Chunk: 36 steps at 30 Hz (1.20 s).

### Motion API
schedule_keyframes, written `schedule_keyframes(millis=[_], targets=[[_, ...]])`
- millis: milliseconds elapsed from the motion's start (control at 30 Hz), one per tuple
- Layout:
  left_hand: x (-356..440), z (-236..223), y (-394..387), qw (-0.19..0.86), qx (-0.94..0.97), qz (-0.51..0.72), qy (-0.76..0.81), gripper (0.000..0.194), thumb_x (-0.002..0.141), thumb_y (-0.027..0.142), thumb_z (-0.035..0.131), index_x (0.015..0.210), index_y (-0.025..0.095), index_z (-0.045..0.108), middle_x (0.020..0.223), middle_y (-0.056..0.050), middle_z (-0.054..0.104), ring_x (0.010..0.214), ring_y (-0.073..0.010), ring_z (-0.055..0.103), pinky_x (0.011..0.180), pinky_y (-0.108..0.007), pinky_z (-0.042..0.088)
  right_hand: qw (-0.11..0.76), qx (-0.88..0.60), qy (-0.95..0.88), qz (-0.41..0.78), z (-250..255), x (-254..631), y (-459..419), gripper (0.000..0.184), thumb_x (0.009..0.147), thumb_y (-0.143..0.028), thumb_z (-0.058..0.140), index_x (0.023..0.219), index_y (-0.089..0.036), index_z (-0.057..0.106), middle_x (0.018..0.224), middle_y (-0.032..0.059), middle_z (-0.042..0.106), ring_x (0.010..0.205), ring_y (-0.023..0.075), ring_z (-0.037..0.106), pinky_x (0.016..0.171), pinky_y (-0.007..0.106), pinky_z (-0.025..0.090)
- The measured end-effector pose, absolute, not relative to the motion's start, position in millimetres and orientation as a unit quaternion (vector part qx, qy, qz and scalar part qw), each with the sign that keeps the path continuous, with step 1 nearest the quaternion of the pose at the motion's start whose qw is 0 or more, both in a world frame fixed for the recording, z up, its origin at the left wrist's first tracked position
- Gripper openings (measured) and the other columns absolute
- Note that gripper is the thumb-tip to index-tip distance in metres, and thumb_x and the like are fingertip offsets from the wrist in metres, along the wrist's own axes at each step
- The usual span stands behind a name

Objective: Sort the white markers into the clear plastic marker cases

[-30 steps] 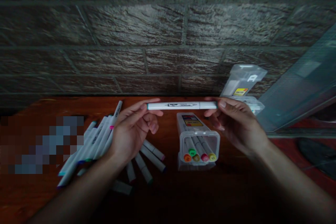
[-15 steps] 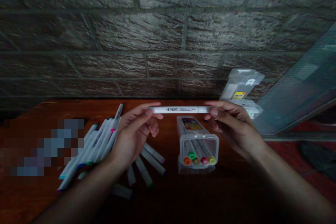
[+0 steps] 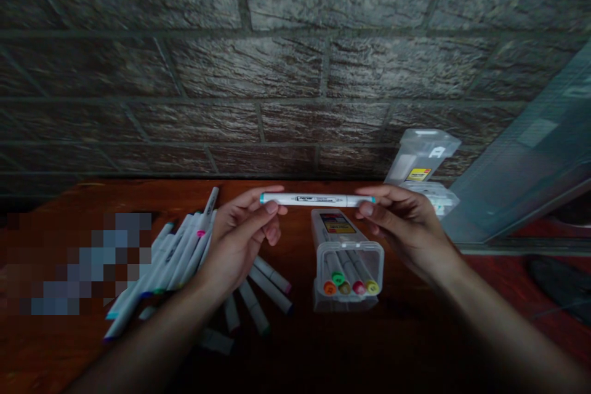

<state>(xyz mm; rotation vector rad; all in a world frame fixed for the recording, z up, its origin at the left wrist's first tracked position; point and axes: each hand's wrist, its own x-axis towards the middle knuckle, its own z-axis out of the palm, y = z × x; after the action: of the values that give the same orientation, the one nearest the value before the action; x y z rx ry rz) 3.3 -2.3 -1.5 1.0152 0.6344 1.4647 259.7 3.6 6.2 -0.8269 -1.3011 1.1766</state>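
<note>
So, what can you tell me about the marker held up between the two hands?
The marker is slim and white, plastic by its look, with turquoise at both ends. Dark lettering runs along its side, too small to read surely, and a seam crosses it toward the right end. Both ends look capped. It lies nearly level, raised over the wooden table, its left end pinched by the left hand and its right end by the right hand.

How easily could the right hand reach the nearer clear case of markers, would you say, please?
Likely yes: nothing visible stands between the right hand and the nearer clear case, though that hand holds one end of a white marker.
</note>
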Motion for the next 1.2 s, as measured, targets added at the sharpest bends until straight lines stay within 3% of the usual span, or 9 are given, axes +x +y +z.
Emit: schedule_keyframes(millis=[333,600,1200], targets=[[5.6,-0.8,-3.7,0.581,0.435,0.626,0.285,0.029,0.081,0.021,0.088,0.109,0.019,0.083,0.080,-0.003,0.075,0.048,-0.0029,0.052,0.047,-0.016,0.044,0.569,-0.374,-0.578,0.449,7.3,256.5,4.9,0.018,0.082,-0.033,0.088,0.097,-0.025,0.084,0.070,0.0004,0.075,0.054,0.0101,0.058,0.051,0.023,0.047],[6.1,-0.3,-4.6,0.579,0.439,0.626,0.284,0.031,0.079,0.021,0.090,0.110,0.021,0.083,0.080,-0.003,0.076,0.047,-0.0030,0.052,0.046,-0.016,0.043,0.571,-0.380,-0.593,0.422,13.7,253.7,2.7,0.028,0.074,-0.034,0.093,0.099,-0.025,0.083,0.063,-0.0031,0.070,0.052,0.0111,0.059,0.050,0.024,0.050],[7.5,-2.7,-4.0,0.558,0.457,0.625,0.299,0.028,0.077,0.025,0.090,0.104,0.021,0.084,0.074,-0.002,0.075,0.048,-0.0047,0.050,0.046,-0.018,0.042,0.564,-0.388,-0.611,0.397,8.8,256.3,5.3,0.026,0.077,-0.029,0.090,0.101,-0.024,0.081,0.060,-0.0033,0.069,0.049,0.0125,0.059,0.048,0.026,0.047]])
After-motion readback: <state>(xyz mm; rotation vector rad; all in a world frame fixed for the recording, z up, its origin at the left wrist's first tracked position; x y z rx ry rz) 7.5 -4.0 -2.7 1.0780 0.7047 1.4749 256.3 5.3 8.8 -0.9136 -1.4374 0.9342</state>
